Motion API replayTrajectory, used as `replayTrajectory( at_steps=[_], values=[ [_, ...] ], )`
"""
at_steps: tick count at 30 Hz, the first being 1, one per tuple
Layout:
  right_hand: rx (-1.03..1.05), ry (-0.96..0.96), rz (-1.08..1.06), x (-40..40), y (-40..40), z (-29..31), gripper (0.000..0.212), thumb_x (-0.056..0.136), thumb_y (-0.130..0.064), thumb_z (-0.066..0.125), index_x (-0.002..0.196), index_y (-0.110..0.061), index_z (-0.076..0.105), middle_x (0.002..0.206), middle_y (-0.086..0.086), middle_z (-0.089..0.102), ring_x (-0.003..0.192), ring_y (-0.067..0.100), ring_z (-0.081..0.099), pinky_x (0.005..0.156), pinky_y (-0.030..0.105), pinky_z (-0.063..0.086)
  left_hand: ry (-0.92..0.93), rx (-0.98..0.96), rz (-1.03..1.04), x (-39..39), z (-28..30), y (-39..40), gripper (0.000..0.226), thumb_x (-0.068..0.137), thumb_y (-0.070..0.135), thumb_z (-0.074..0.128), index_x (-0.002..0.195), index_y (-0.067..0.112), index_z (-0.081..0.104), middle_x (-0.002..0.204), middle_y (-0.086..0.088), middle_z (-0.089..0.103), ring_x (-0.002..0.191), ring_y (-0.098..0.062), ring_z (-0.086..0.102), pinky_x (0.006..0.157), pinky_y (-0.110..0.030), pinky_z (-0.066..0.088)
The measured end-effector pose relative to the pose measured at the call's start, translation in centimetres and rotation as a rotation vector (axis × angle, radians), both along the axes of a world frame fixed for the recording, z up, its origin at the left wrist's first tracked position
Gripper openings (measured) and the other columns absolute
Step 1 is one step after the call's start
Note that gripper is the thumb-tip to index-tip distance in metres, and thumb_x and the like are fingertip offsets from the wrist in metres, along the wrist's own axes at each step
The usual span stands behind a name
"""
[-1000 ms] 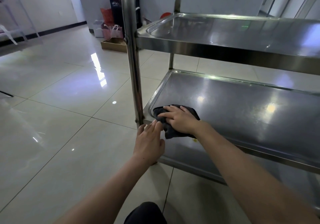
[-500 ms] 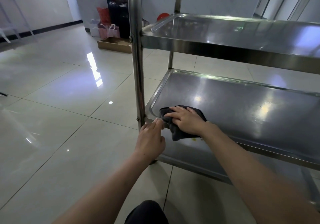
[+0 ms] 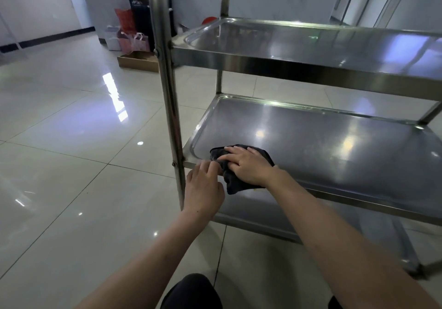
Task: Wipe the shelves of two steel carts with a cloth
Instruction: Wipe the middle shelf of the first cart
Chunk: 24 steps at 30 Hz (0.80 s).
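A steel cart stands in front of me with an upper shelf (image 3: 311,45), a middle shelf (image 3: 334,146) and a lower shelf (image 3: 251,213). A dark grey cloth (image 3: 233,184) lies crumpled at the middle shelf's near left corner and hangs over its front rim. My right hand (image 3: 246,165) lies on top of the cloth with its fingers fairly straight, pressing it down. My left hand (image 3: 203,186) is at the shelf's front rim beside the corner post (image 3: 167,93), its fingertips curled at the cloth's left edge.
Glossy tiled floor (image 3: 71,165) spreads to the left. Bags (image 3: 130,38), a cardboard tray (image 3: 138,61) and a dark crate (image 3: 138,0) stand by the far wall behind the post. My knee (image 3: 191,292) shows at the bottom edge.
The view has shifted slightly, so the cart sits further right. My right hand with the cloth has slid a little to the right along the shelf. The left hand's fingers have curled in toward the cloth.
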State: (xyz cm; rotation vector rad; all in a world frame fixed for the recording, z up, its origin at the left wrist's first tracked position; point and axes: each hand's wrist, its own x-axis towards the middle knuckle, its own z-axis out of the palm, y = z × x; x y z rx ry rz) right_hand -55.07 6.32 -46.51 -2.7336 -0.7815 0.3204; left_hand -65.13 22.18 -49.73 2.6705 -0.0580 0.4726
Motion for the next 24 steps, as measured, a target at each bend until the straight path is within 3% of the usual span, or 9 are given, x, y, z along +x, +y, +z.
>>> replayTrajectory(
  at_steps=[10, 17, 24],
  values=[
    [0.006, -0.033, -0.152, -3.5, -11.7, -0.3, 0.044, 0.11, -0.037, 0.033, 0.149, -0.047, 0.049, 0.172, -0.014, 0.023, 0.16, 0.01, 0.011, 0.131, 0.047, 0.002, -0.075, -0.014, -0.137, 3.0, 1.0, -10.0, 0.014, 0.092, 0.02, 0.044, 0.105, 0.022, 0.048, 0.107, 0.002, 0.052, 0.099, -0.021, 0.05, 0.088, -0.034, 0.041],
    [0.006, -0.013, -0.325, -6.2, -21.9, -0.4, 0.041, 0.111, -0.041, 0.034, 0.147, -0.052, 0.05, 0.171, -0.02, 0.021, 0.159, 0.005, 0.01, 0.13, 0.042, 0.002, -0.094, 0.052, -0.214, 8.3, 2.4, -15.8, 0.022, 0.097, 0.018, 0.051, 0.119, 0.022, 0.049, 0.123, -0.003, 0.05, 0.112, -0.021, 0.049, 0.097, -0.038, 0.044],
    [-0.099, 0.03, -0.397, -5.9, -22.1, -0.7, 0.05, 0.112, -0.05, 0.017, 0.162, -0.05, 0.022, 0.175, -0.015, 0.001, 0.161, 0.011, -0.003, 0.13, 0.046, -0.004, -0.021, 0.036, -0.192, 10.6, -0.1, -16.6, 0.03, 0.103, 0.022, 0.041, 0.132, 0.02, 0.037, 0.138, -0.014, 0.029, 0.128, -0.035, 0.034, 0.111, -0.049, 0.035]
  ],
)
